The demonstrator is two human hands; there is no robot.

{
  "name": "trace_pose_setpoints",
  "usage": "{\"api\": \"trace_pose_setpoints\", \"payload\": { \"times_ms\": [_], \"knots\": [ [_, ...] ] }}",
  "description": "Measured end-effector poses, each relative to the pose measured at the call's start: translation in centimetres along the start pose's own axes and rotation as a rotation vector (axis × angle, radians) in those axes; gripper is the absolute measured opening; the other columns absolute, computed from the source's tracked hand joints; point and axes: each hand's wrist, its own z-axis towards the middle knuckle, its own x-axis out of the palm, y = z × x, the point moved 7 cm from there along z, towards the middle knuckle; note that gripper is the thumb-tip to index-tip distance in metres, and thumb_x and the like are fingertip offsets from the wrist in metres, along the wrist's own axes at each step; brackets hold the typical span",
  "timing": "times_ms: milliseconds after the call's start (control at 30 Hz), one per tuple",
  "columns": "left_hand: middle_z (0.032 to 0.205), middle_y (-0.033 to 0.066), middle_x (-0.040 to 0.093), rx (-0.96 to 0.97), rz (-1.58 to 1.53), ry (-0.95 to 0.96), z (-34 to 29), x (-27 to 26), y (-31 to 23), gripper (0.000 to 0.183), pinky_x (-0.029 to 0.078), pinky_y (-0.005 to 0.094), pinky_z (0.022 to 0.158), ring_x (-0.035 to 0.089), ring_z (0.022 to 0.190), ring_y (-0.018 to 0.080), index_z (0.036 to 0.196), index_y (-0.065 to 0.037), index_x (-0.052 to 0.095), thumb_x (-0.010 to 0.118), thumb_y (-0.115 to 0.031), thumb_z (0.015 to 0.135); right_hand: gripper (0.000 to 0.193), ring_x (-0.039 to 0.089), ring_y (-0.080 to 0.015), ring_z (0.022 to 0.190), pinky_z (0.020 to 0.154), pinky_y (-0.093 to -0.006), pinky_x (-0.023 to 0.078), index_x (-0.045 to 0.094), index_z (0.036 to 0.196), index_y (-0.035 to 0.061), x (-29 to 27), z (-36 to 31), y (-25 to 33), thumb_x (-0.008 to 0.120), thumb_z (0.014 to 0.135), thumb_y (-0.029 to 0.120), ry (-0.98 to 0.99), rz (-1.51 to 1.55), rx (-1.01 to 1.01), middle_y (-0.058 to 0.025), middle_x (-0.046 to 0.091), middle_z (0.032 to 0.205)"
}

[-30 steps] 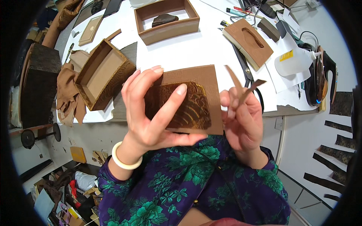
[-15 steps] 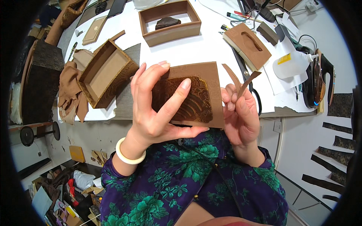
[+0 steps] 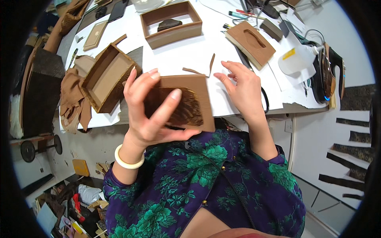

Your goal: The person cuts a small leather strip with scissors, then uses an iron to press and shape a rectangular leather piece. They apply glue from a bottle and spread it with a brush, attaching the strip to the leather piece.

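Observation:
My left hand (image 3: 145, 113) grips a flat brown leather-covered panel (image 3: 201, 89) near the table's front edge. A dark, glossy embossed piece (image 3: 189, 109) with rounded corners lies on the panel's face, partly behind my fingers. My right hand (image 3: 243, 88) is apart from the panel on its right, with thumb and fingers spread and nothing between them. Thin brown strips (image 3: 212, 64) lie on the white paper just beyond the panel. To the left stands an open tray-like box (image 3: 104, 99) with patterned outer sides, and brown leather scraps (image 3: 74, 93) are heaped beside it.
A brown open box (image 3: 174, 39) holding a dark lump (image 3: 170, 25) stands at the far middle. On the right are a brown block with a slot (image 3: 254, 41), black-handled scissors (image 3: 264, 99) and a squeeze bottle (image 3: 299, 59). A phone (image 3: 118, 12) lies at the far left.
My right hand has let go of the brown strips, which now lie on the paper, and has opened. The panel in my left hand appears slightly farther left.

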Motion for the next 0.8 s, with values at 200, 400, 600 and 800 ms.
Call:
{"api": "trace_pose_setpoints", "payload": {
  "times_ms": [200,400,600,800],
  "knots": [
    [0.147,0.0302,0.045,-0.779,-1.268,-0.208,-4.7,2.8,1.6,0.116,0.041,0.0519,0.115,0.051,0.135,0.0433,0.154,0.005,0.036,0.069,-0.075,0.077,0.033,0.063,-0.0337,0.103,0.086,-0.0444,0.053,0.066,0.113,0.0022,-4.1,-3.8,-4.2,0.078,0.088,0.021,0.161,-0.405,0.153,-0.0160,0.062,0.106],
    [0.158,0.0356,0.032,-0.955,-2.113,-0.352,-4.5,4.4,0.1,0.107,0.039,0.0661,0.114,0.042,0.140,0.0554,0.162,0.003,0.019,0.052,-0.069,0.090,0.054,0.062,-0.0400,0.108,0.094,-0.0467,0.050,0.055,0.131,-0.0003,-5.1,-6.5,-5.6,0.080,0.086,0.017,0.221,-0.250,0.164,-0.0214,0.062,0.113],
    [0.148,0.0245,0.052,-1.156,-1.998,-0.423,-9.6,3.2,1.3,0.060,0.055,0.0497,0.104,0.058,0.133,0.0367,0.155,0.001,0.033,0.055,-0.024,0.105,0.047,0.066,-0.0353,0.085,0.078,-0.0434,0.053,0.052,0.131,0.0025,-7.5,-6.5,-4.8,0.067,0.086,0.005,0.152,-0.159,0.281,-0.0204,0.062,0.104],
    [0.136,0.0190,0.062,-0.994,-2.058,-0.444,-9.4,2.1,1.6,0.051,0.062,0.0405,0.093,0.069,0.116,0.0299,0.152,0.001,0.034,0.051,-0.018,0.108,0.041,0.066,-0.0250,0.086,0.072,-0.0342,0.054,0.063,0.115,-0.0010,-12.3,-8.9,-2.7,0.073,0.076,-0.004,0.019,-0.256,0.157,-0.0127,0.064,0.103]
  ]
}}
